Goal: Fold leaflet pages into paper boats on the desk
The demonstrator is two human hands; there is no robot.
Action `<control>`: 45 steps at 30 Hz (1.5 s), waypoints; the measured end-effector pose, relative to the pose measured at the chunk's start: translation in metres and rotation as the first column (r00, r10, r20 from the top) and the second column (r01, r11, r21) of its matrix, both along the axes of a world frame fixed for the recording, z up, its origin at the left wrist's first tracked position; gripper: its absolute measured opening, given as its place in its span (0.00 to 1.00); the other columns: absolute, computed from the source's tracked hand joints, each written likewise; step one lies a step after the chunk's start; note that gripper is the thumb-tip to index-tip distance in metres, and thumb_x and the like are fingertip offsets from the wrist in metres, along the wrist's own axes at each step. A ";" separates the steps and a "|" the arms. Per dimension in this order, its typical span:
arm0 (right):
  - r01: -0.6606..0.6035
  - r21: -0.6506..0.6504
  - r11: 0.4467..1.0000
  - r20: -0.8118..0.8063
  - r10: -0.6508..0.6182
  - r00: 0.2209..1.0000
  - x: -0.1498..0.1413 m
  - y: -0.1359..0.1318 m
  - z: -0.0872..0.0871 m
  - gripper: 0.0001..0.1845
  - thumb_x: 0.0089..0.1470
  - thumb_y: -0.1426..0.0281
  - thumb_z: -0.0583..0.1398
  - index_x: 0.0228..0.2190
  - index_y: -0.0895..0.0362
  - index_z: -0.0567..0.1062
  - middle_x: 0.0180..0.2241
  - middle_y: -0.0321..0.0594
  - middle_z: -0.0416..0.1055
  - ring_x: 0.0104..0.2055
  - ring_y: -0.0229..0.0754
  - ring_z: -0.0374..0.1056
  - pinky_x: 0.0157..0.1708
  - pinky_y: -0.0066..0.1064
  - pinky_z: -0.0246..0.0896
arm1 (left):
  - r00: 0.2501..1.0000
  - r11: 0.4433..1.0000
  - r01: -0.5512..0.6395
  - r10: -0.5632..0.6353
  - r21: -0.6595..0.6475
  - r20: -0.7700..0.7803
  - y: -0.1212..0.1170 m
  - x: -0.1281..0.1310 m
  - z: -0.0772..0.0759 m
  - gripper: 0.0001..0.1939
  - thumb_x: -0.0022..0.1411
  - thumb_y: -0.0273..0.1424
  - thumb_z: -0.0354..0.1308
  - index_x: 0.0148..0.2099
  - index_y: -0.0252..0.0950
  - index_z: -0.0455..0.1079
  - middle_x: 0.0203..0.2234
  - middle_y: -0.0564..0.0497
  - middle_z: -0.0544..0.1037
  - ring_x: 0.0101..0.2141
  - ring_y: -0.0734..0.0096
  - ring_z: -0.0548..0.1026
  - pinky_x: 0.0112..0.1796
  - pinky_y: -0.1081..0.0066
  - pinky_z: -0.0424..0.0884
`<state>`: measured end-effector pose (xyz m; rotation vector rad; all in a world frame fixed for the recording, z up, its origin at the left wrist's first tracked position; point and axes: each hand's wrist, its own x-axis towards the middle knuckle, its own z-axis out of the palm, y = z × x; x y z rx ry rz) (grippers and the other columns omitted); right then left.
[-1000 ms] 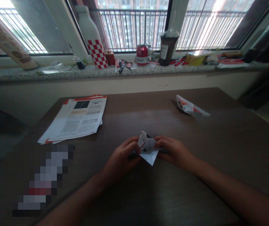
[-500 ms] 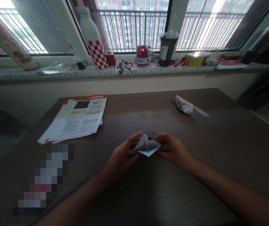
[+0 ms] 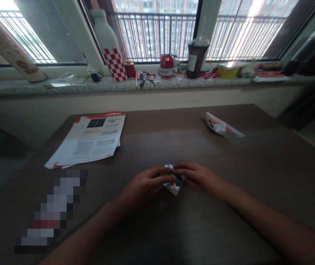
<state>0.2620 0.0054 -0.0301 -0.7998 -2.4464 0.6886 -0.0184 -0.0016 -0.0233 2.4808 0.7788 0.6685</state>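
A small piece of folded paper (image 3: 176, 188), white with dark and orange print, lies low over the table in front of me, one corner pointing toward me. My left hand (image 3: 148, 181) grips its left side, fingers laid across the top. From the right, my right hand (image 3: 200, 177) holds the other side, its fingertips meeting those of the left near the upper edge. Fingers cover much of the paper, and both thumbs are mostly hidden. Farther back on the right rests another folded paper piece (image 3: 222, 127) with orange and white print.
Printed sheets (image 3: 99, 141) are stacked at the table's back left. A pixelated oblong object (image 3: 52, 209) lies at the near left. Along the windowsill (image 3: 77, 87) stand a checkered bottle (image 3: 114, 62), a red can (image 3: 167, 66), a dark cup with a straw (image 3: 196, 59) and small clutter.
The folded paper has turned from a raised, peaked shape to a flatter one with its printed face up. Both hands have come closer together, their fingers now over its top.
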 end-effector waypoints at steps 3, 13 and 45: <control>-0.001 0.036 0.999 0.043 -0.001 0.999 0.003 0.000 0.001 0.27 0.66 0.77 0.57 0.64 0.51 0.69 0.62 0.49 0.70 0.63 0.49 0.68 0.60 0.46 0.67 | 0.994 0.997 0.043 -0.035 0.066 -0.107 0.000 -0.004 0.003 0.21 0.73 0.24 0.56 0.63 0.48 0.71 0.64 0.47 0.72 0.60 0.56 0.74 0.57 0.54 0.74; -0.034 0.033 0.999 0.103 0.031 0.994 0.009 -0.001 0.002 0.35 0.64 0.80 0.57 0.69 0.49 0.63 0.66 0.49 0.65 0.67 0.51 0.63 0.64 0.50 0.63 | 0.966 0.997 0.070 -0.057 0.043 -0.251 -0.005 -0.007 0.009 0.29 0.72 0.21 0.56 0.69 0.50 0.65 0.69 0.46 0.66 0.64 0.50 0.70 0.59 0.50 0.71; 0.034 0.046 0.998 0.167 -0.041 0.985 0.000 -0.005 -0.001 0.36 0.66 0.67 0.61 0.70 0.51 0.58 0.71 0.43 0.59 0.73 0.49 0.52 0.71 0.50 0.52 | 0.914 0.983 0.174 -0.182 -0.056 -0.361 -0.018 -0.008 0.028 0.28 0.69 0.31 0.63 0.68 0.49 0.67 0.74 0.46 0.54 0.71 0.48 0.57 0.65 0.45 0.63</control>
